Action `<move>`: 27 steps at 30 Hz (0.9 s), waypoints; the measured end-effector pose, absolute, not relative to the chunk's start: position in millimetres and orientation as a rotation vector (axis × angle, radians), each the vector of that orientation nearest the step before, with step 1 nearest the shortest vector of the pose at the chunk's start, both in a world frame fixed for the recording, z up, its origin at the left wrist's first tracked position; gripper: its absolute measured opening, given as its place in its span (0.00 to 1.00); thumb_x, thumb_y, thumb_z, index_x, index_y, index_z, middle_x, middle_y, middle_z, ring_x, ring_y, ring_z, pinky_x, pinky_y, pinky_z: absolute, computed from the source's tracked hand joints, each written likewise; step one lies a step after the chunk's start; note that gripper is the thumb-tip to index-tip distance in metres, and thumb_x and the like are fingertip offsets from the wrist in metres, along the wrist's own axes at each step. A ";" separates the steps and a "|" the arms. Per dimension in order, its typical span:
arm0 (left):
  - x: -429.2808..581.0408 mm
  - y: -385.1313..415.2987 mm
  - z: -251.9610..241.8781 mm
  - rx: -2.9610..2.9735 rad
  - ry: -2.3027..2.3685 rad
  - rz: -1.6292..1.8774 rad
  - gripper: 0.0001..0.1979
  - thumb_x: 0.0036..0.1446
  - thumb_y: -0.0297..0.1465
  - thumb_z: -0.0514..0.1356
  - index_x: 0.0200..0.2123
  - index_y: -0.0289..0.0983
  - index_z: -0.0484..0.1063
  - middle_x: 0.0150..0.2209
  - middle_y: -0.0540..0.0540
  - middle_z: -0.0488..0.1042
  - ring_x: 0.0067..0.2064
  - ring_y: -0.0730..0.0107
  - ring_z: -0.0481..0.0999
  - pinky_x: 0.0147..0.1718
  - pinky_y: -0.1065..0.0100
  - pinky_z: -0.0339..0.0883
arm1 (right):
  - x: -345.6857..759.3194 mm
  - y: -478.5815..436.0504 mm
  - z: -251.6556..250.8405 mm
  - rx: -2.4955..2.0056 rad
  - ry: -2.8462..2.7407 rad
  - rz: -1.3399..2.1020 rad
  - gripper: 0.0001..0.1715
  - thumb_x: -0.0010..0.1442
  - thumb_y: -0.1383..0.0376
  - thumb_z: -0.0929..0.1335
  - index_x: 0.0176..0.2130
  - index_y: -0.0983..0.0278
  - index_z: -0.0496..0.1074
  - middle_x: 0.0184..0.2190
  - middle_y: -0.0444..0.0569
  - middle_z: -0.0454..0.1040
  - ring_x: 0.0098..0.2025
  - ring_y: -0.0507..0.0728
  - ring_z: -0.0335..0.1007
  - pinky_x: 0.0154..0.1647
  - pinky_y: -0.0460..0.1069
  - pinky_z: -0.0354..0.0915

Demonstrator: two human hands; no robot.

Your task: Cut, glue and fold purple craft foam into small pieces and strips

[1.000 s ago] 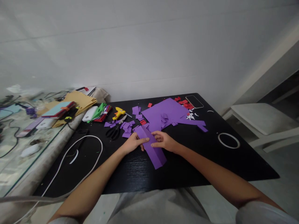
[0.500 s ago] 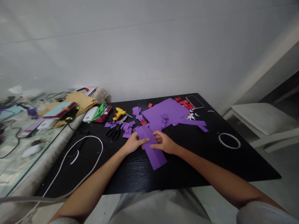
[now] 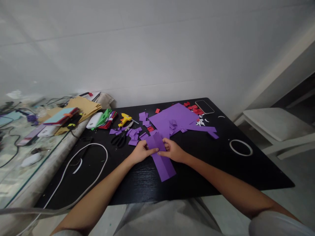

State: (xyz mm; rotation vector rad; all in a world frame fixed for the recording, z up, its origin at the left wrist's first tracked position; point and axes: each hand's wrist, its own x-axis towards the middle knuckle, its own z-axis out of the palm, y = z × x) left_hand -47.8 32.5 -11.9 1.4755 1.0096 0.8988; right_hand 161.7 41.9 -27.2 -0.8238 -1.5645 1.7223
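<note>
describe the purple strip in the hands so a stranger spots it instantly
On the black table, find where the left hand and right hand nearly meet. Between them slants a long purple paper strip. Unlike the purple sheet and the small purple scraps beyond it, this one is held by both hands, with a crease along its length.

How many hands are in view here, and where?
2: the left hand holds the left side of the creased purple strip, the right hand its right side. No others show.
</note>
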 end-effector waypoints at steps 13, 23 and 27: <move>-42.8 28.5 0.1 1.415 0.970 0.970 0.18 0.47 0.38 0.73 0.38 0.33 0.81 0.34 0.44 0.82 0.35 0.62 0.80 0.38 0.63 0.75 | 160.7 42.8 -29.9 -0.852 -1.613 1.666 0.27 0.51 0.59 0.77 0.48 0.65 0.69 0.44 0.55 0.80 0.46 0.65 0.80 0.48 0.60 0.74; -52.3 35.1 9.4 1.174 0.991 1.149 0.15 0.41 0.32 0.76 0.33 0.33 0.81 0.34 0.44 0.83 0.35 0.62 0.81 0.42 0.62 0.74 | 161.4 43.0 -28.6 -0.850 -1.611 1.691 0.24 0.51 0.59 0.77 0.45 0.67 0.73 0.44 0.55 0.80 0.47 0.64 0.79 0.53 0.61 0.72; -55.9 40.5 8.6 1.009 0.911 1.245 0.15 0.43 0.30 0.75 0.36 0.33 0.81 0.36 0.43 0.83 0.37 0.62 0.81 0.45 0.61 0.73 | 161.3 43.3 -28.8 -0.878 -1.617 1.678 0.24 0.52 0.60 0.77 0.46 0.67 0.73 0.43 0.55 0.80 0.47 0.65 0.79 0.53 0.61 0.72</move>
